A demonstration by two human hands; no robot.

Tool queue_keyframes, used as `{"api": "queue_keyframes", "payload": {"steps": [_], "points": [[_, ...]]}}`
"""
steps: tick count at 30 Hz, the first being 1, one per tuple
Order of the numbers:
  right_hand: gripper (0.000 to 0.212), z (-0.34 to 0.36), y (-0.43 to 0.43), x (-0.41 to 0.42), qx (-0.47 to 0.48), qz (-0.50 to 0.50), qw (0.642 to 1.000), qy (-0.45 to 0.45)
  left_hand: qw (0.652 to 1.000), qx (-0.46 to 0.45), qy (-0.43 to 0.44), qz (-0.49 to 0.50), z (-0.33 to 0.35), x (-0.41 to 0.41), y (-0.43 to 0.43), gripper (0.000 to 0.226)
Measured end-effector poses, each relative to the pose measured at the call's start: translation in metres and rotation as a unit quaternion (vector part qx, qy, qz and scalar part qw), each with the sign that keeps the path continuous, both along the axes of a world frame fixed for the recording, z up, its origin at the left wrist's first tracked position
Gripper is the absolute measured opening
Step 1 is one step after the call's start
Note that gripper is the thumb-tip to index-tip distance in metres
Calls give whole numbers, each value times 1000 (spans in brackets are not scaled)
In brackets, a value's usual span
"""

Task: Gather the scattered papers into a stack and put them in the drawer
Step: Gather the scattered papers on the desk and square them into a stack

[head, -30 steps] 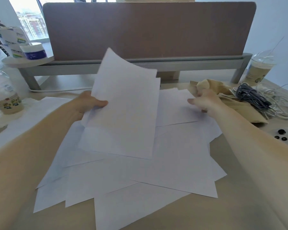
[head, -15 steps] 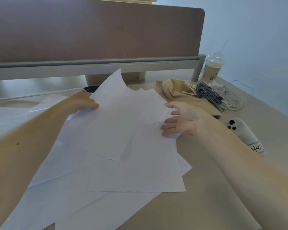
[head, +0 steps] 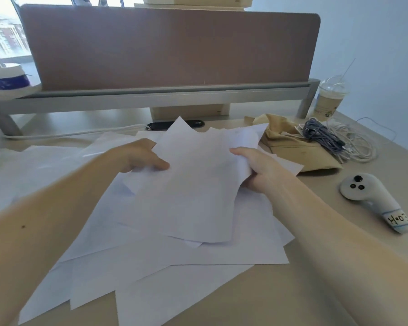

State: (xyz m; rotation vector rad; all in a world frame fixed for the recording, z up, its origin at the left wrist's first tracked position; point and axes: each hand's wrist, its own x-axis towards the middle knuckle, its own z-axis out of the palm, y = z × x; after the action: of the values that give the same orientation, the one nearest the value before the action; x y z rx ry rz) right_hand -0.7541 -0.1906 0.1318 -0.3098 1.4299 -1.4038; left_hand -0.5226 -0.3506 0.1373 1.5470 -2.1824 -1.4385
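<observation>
Desk before a brown partition: the second hand closes on the bundle

On the pale desk, in the middle, the person holds a small bundle of sheets with its far end raised. The left hand grips the left edge, thumb on top and fingers below. The right hand grips the right edge, where the paper curls up over the fingers.

Half a second ago this right hand lay flat on the sheets at the right side, fingers spread. One second ago it reached toward the tan cloth. Now it has closed on the bundle. It seems the sheets from that side are added, and both hands carry the same pile.

For the task, I judge the gathering as only partly done. Many scattered papers lie on the desk under and around the bundle, overlapping at different angles, with more at the far left. The bundle itself is not squared, and its corners stick out at the top. The drawer is not in view, so I cannot say where it is.

Near the right hand lie the cloth, a coil of cables and a white controller. Only the cloth touches a sheet.
</observation>
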Motion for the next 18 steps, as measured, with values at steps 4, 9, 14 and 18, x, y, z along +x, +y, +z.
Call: {"api": "queue_keyframes", "payload": {"steps": [4, 9, 14, 18], "points": [[35, -7, 4, 11, 49, 36, 996, 58, 1000, 13, 10, -14, 3, 5, 19, 34], [39, -3, 10, -6, 80, 52, 982, 161, 999, -5, -28, -26, 12, 34, 29, 27], [63, -3, 12, -21, 63, 39, 993, 97, 1000, 2, -4, 18, 6, 63, 34, 38], [43, -4, 13, -5, 55, 85, 989, 106, 1000, 6, 16, 14, -4, 53, 52, 23]]}}
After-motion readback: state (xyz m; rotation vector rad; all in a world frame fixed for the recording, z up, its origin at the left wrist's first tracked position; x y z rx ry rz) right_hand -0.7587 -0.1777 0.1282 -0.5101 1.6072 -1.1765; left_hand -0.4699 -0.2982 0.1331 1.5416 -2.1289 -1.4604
